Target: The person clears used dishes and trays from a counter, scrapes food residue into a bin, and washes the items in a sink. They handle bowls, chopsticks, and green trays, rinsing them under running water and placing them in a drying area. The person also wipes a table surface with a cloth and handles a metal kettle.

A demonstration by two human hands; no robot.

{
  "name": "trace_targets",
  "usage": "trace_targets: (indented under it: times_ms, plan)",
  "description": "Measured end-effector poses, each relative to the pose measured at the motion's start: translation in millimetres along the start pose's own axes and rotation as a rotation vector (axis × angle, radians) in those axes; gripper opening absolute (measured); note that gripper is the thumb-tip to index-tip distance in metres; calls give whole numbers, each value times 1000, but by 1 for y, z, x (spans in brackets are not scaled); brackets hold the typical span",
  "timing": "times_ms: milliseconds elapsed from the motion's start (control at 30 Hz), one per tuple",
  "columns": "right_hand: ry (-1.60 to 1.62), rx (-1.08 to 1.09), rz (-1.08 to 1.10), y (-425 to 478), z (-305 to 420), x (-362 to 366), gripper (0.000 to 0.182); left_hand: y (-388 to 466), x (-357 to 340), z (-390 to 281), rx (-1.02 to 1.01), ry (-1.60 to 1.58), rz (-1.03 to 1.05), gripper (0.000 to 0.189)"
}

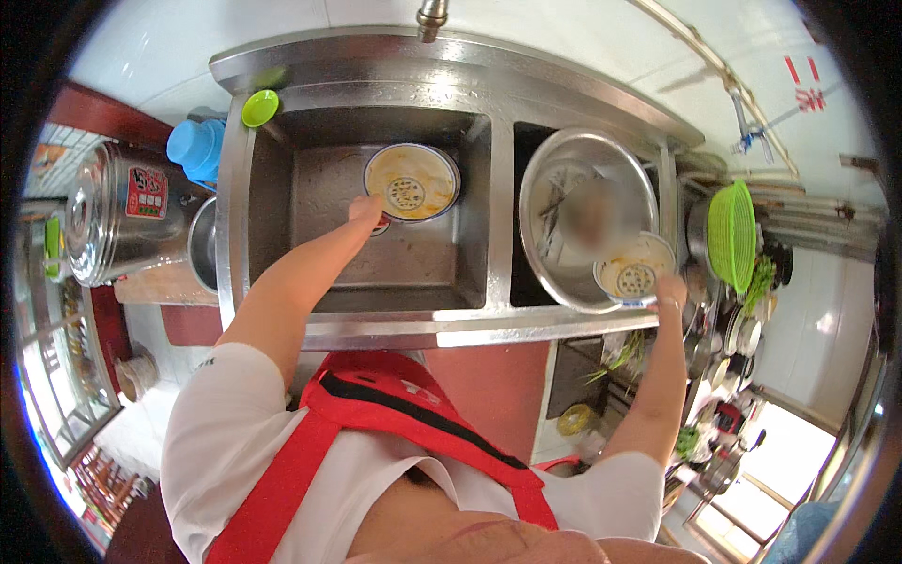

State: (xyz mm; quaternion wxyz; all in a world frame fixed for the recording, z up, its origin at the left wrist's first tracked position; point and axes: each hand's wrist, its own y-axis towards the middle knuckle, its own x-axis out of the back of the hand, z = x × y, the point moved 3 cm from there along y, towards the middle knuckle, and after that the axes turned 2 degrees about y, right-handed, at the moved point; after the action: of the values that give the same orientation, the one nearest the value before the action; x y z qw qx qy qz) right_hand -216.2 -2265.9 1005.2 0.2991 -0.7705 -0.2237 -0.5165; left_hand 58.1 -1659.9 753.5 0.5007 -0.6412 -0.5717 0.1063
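Note:
My left hand [366,211] grips the near left rim of a patterned bowl [410,180] with orange-brown residue inside, over the left basin [366,261] of a steel double sink. Part of a small dish shows under that hand. At the right, my right hand [669,290] is closed on the rim of a second stained, patterned bowl [636,271]. This one is tilted over the near right edge of a large steel bowl [530,240] set in the right basin. The large bowl's contents are partly blurred.
A small green bowl [261,108] rests on the sink's back left corner, by a blue plastic container [199,149]. Farther left stands a lidded steel pot [113,211]. A green plastic basket [733,236] stands right of the sink. A faucet [431,17] projects above the back ledge.

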Motion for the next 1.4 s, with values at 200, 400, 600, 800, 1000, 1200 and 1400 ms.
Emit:
trace_targets:
  times_ms: [200, 400, 600, 800, 1000, 1200, 1400]
  plan:
    - [1445, -434, 300, -66, -21, 15, 36, 76, -59, 15, -287, 274, -70, 36]
    - [1935, -367, 158, -151, 71, 40, 36, 114, -84, 27, -317, 529, -81, 39]
    - [1985, -391, 362, -189, 171, 44, 42, 86, -74, 24, -126, 350, -11, 42]
    - [2022, -310, 471, -187, 243, 35, 27, 97, -84, 32, -255, 802, 131, 29]
    - [2007, -118, 468, -180, 338, 46, 28, 108, -91, 63, -129, 286, 7, 33]
    - [1779, 29, 604, -166, 426, -7, 18, 107, -66, 110, 80, -220, 287, 64]
    - [1654, -56, 418, -130, 482, -103, 20, -70, 16, 81, 36, -839, 153, 31]
